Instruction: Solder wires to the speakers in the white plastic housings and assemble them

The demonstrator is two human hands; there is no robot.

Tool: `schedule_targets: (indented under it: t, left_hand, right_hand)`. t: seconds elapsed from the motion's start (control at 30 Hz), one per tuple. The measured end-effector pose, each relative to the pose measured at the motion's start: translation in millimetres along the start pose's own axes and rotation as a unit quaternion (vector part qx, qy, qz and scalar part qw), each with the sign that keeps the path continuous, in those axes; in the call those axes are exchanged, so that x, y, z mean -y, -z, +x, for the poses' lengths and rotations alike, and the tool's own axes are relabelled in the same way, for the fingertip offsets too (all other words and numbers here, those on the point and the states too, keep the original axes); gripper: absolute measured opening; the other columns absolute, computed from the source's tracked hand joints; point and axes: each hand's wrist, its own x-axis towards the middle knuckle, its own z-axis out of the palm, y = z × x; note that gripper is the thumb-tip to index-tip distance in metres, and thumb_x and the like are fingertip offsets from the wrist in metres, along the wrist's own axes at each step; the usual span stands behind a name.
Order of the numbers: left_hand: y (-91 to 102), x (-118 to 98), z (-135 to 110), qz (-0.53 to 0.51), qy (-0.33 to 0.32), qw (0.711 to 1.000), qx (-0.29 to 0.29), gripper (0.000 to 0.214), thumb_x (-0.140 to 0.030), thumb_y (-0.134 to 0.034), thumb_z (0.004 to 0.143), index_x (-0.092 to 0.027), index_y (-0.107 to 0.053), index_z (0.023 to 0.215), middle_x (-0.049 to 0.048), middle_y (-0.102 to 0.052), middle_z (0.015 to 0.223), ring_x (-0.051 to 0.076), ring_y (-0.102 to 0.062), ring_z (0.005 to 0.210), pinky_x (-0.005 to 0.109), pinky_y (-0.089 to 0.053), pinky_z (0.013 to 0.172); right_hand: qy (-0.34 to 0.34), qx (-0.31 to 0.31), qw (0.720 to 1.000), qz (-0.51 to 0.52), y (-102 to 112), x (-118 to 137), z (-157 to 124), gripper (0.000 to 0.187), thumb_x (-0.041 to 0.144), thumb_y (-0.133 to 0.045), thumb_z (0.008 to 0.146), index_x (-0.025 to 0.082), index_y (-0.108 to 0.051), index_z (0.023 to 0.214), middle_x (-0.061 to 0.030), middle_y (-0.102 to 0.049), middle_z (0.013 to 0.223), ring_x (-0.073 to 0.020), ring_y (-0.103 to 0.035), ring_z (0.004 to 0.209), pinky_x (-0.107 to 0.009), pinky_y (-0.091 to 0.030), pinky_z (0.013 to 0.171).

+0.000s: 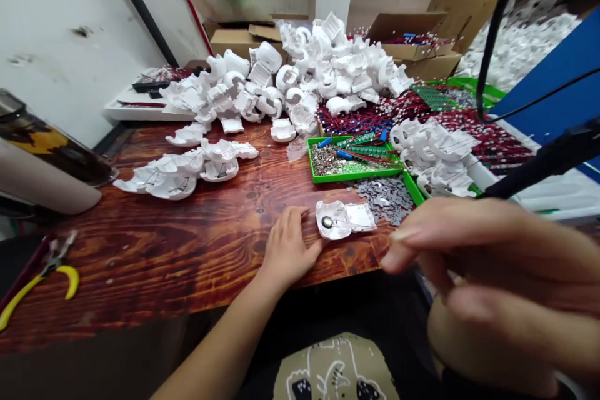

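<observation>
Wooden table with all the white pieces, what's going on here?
A person is working at a wooden table with bare hands. The left hand rests beside a small white shell that has a round part inside; whether they touch is unclear. The right hand is raised close to the camera, blurred. Beyond the shell sit a green tray of small parts and a heap of white pieces.

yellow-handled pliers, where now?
Head view: the pliers lie at the left of the wooden table, nearer the camera than the transparent bottle, left of the left hand.
</observation>
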Motion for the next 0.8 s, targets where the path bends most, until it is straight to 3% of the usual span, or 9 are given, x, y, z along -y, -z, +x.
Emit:
schedule_targets:
  t: [0.07,0.13,0.17,0.2,0.23,0.37,0.53,0.67,0.8]
  left_hand:
    - [-1.3,2,-1,0.002,-0.007,1.0,-0.003,0.056,-0.032,-0.072,0.081,-0.019,-0.049,0.131,0.0129,-0.058,0.133,0.033,-0.058,0.124,0.05,-0.048,0.107]
    - [-3.4,5,-2,0.002,-0.016,1.0,-0.01,0.057,-0.031,-0.072,0.081,-0.02,-0.048,0.131,0.0132,-0.058,0.133,0.033,-0.059,0.123,0.051,-0.049,0.107]
    - [-4.4,6,-2,0.0,-0.019,1.0,-0.013,0.057,-0.031,-0.071,0.081,-0.019,-0.048,0.132,0.0133,-0.058,0.132,0.032,-0.059,0.123,0.051,-0.049,0.106]
    - [-5.2,7,-2,-0.004,-0.021,1.0,-0.017,0.056,-0.031,-0.071,0.082,-0.019,-0.048,0.131,0.0134,-0.059,0.132,0.032,-0.06,0.124,0.051,-0.05,0.106]
    - [-5.8,8,-3,-0.007,-0.02,1.0,-0.019,0.056,-0.032,-0.071,0.082,-0.019,-0.047,0.131,0.0134,-0.059,0.132,0.032,-0.059,0.124,0.051,-0.05,0.107]
    - [-5.8,7,-3,-0.01,-0.017,0.999,-0.028,0.055,-0.032,-0.07,0.083,-0.018,-0.048,0.132,0.0131,-0.058,0.134,0.032,-0.057,0.127,0.052,-0.046,0.111]
    - [-2.8,6,-3,-0.006,-0.017,1.0,-0.021,0.055,-0.032,-0.071,0.083,-0.02,-0.048,0.131,0.0128,-0.058,0.134,0.032,-0.058,0.126,0.052,-0.048,0.109]
    - [-1.5,6,-2,-0.001,-0.025,0.999,-0.032,0.05,-0.034,-0.068,0.086,-0.02,-0.05,0.13,0.0134,-0.059,0.132,0.032,-0.059,0.125,0.052,-0.049,0.108]
    - [-2.5,6,-2,0.006,-0.03,0.998,-0.055,0.047,-0.035,-0.069,0.084,-0.02,-0.055,0.125,0.0124,-0.062,0.126,0.032,-0.062,0.119,0.05,-0.052,0.103]
  right_hand:
    - [0.018,0.132,0.991,-0.002,2,1,11,0.039,0.026,-0.066,0.091,0.024,-0.067,0.13,-0.0079,-0.077,0.108,-0.0168,-0.073,0.094,-0.021,-0.06,0.074]
    - [0.055,0.325,0.944,-0.004,3,-5,14,0.045,0.021,-0.069,0.088,0.018,-0.064,0.132,-0.0093,-0.077,0.109,-0.018,-0.074,0.097,-0.023,-0.059,0.085]
    - [0.062,0.386,0.92,-0.012,4,-10,15,0.045,0.02,-0.07,0.087,0.015,-0.064,0.132,-0.0096,-0.078,0.107,-0.018,-0.074,0.097,-0.024,-0.058,0.089]
    - [0.061,0.411,0.91,-0.022,4,-15,15,0.045,0.019,-0.07,0.087,0.014,-0.064,0.131,-0.0096,-0.078,0.106,-0.0176,-0.074,0.097,-0.023,-0.058,0.09]
    - [0.055,0.395,0.917,-0.032,3,-20,14,0.043,0.02,-0.07,0.088,0.015,-0.065,0.13,-0.0091,-0.078,0.106,-0.0165,-0.074,0.098,-0.022,-0.057,0.09]
    - [0.041,0.209,0.977,-0.005,1,-36,18,0.041,0.011,-0.066,0.089,0.025,-0.067,0.128,-0.0037,-0.078,0.108,-0.0128,-0.074,0.099,-0.019,-0.058,0.088]
    - [0.057,0.055,0.991,0.103,7,-23,50,0.033,0.021,-0.063,0.094,0.025,-0.069,0.126,-0.0048,-0.075,0.104,-0.0128,-0.07,0.085,-0.023,-0.059,0.068]
    - [0.102,-0.006,0.986,0.129,0,-2,70,0.029,0.029,-0.07,0.09,0.03,-0.073,0.119,-0.0029,-0.075,0.106,-0.0163,-0.071,0.09,-0.025,-0.057,0.059]
    - [0.123,-0.007,0.981,0.147,-12,-4,70,0.031,0.02,-0.071,0.088,0.026,-0.073,0.119,-0.0034,-0.075,0.104,-0.0142,-0.07,0.087,-0.025,-0.057,0.061]
